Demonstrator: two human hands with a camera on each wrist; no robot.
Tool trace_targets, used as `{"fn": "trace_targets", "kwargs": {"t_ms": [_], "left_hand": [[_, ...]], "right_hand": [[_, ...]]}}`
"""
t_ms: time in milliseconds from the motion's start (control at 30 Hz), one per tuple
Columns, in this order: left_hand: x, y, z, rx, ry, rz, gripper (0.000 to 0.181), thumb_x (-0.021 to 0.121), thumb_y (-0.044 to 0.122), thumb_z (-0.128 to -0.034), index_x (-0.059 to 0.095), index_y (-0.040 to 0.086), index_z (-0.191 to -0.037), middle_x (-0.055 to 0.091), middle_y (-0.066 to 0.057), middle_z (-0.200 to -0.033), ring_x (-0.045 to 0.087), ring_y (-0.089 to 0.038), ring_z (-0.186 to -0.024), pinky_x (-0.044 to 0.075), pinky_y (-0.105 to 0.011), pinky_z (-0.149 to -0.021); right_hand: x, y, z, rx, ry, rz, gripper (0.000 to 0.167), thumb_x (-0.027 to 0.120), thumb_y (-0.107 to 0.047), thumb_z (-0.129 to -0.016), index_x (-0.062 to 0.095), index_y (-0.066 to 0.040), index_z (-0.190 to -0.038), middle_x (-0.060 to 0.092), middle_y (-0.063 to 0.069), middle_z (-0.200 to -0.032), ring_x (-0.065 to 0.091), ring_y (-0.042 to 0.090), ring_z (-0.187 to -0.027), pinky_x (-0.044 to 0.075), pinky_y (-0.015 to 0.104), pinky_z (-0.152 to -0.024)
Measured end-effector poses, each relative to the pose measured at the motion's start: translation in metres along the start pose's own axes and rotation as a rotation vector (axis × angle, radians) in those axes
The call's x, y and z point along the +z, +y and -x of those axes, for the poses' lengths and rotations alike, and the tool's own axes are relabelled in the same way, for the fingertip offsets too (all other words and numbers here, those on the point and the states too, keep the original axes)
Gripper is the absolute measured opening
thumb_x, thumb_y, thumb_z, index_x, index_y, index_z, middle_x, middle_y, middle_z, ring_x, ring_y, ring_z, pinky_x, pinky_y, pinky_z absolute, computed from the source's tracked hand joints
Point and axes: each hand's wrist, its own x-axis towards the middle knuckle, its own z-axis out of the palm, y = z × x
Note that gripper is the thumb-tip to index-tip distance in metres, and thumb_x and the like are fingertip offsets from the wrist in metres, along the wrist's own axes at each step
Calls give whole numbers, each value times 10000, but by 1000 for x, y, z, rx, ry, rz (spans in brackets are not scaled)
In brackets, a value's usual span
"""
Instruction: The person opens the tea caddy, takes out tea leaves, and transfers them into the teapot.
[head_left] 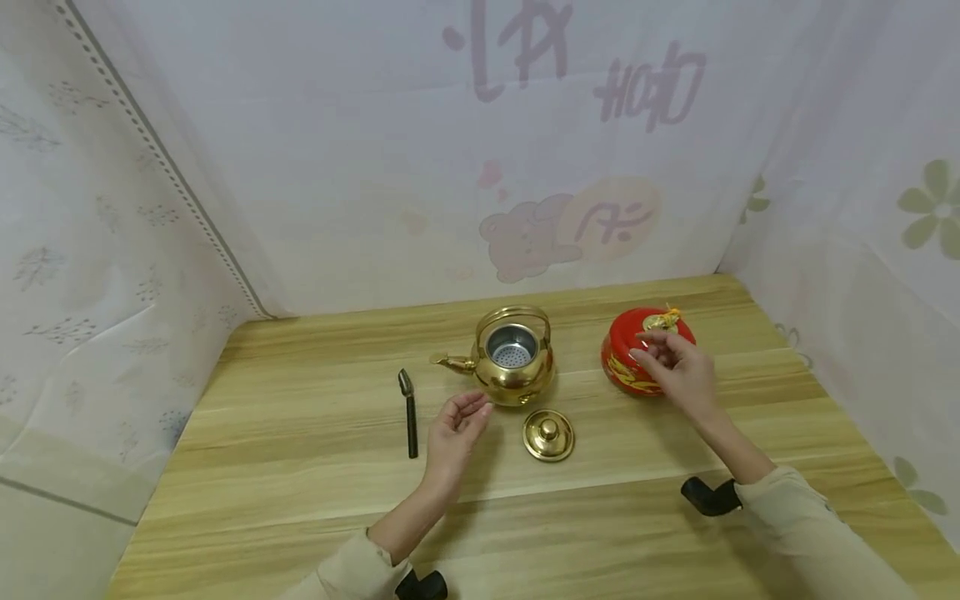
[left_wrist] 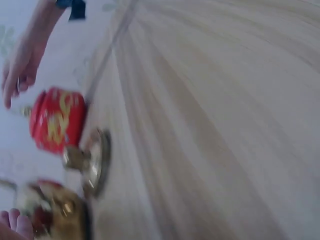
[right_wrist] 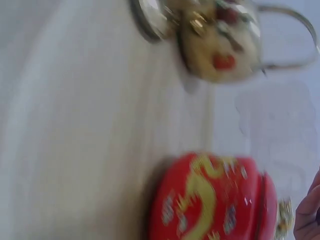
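Note:
A gold teapot with a raised handle and a perforated metal strainer in its mouth stands mid-table, spout to the left. My left hand is just in front of it, fingers loosely bent and holding nothing; whether they touch the pot I cannot tell. The pot's gold lid lies on the table to the right of that hand, knob up. Over the red lidded jar, patterned in gold, hovers my right hand, thumb and fingers apart. Near it is the jar lid's gold knob with a yellow tassel.
A small scoop with a black handle lies left of the teapot on the wooden table. Printed cloth hangs behind and on both sides. Black wrist mounts sit at my sleeves. Both wrist views are blurred.

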Motion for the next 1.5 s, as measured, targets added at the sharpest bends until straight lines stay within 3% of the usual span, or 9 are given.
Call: {"fn": "trace_targets", "kwargs": {"t_ms": [133, 200, 367, 567, 900, 1100, 1333, 1500], "left_hand": [[26, 3, -1, 58, -170, 33, 413, 629, 34, -886, 490, -85, -1257, 530, -266, -1267, 547, -334, -1162, 480, -182, -914], [38, 5, -3, 78, -244, 36, 455, 630, 32, -885, 464, -88, -1291, 492, -285, -1311, 487, -396, -1222, 470, -203, -944], [69, 8, -14, 101, -324, -4, 519, 636, 52, -886, 432, -59, -1349, 452, -243, -1383, 436, -356, -1289, 382, -355, -1065], [98, 2, -29, 81, -339, -92, 584, 664, 96, -876, 408, -10, -1390, 443, -160, -1423, 403, -317, -1326, 332, -420, -1096], [138, -10, -52, 73, -332, -202, 693, 713, 161, -845, 367, 9, -1425, 395, -113, -1468, 369, -280, -1352, 339, -391, -1092], [154, -14, -67, 79, -331, -301, 736, 736, 203, -825, 361, 36, -1436, 396, -106, -1469, 375, -260, -1350, 358, -390, -1082], [166, -16, -81, 96, -287, -445, 796, 773, 262, -788, 364, 81, -1446, 453, -135, -1421, 422, -233, -1316, 372, -376, -1075], [173, -19, -86, 92, -308, -431, 797, 765, 213, -798, 338, 75, -1457, 420, -96, -1451, 396, -221, -1336, 344, -366, -1095]], "right_hand": [[-18, 3, -13, 134, 43, 7, 220, 702, -20, -825, 657, 81, -1015, 557, -68, -750, 482, -37, -646, 405, 53, -570], [-25, 7, -18, 165, 42, 16, 243, 694, -39, -839, 647, 93, -1037, 545, -84, -768, 482, -39, -661, 410, 49, -578], [-33, 22, -26, 195, 9, 75, 295, 701, -94, -846, 641, 73, -1081, 582, 24, -832, 483, -61, -695, 422, 29, -604], [-37, 37, -32, 200, -81, 143, 338, 697, -103, -851, 619, 68, -1132, 587, 198, -936, 450, -83, -731, 404, 32, -605], [-38, 51, -42, 92, -152, 191, 344, 745, -21, -782, 639, 92, -1089, 638, 223, -843, 488, -50, -662, 426, 86, -540], [-38, 55, -46, 86, -188, 200, 307, 740, -31, -791, 659, 74, -1068, 643, 188, -833, 512, 11, -673, 439, 121, -545], [-41, 60, -50, 122, -249, 205, 292, 733, -65, -809, 667, 47, -1071, 630, 161, -858, 523, 83, -719, 448, 157, -574], [-45, 65, -54, 106, -298, 210, 293, 731, -42, -803, 664, 41, -1076, 643, 165, -903, 530, 90, -731, 461, 168, -573]]}}
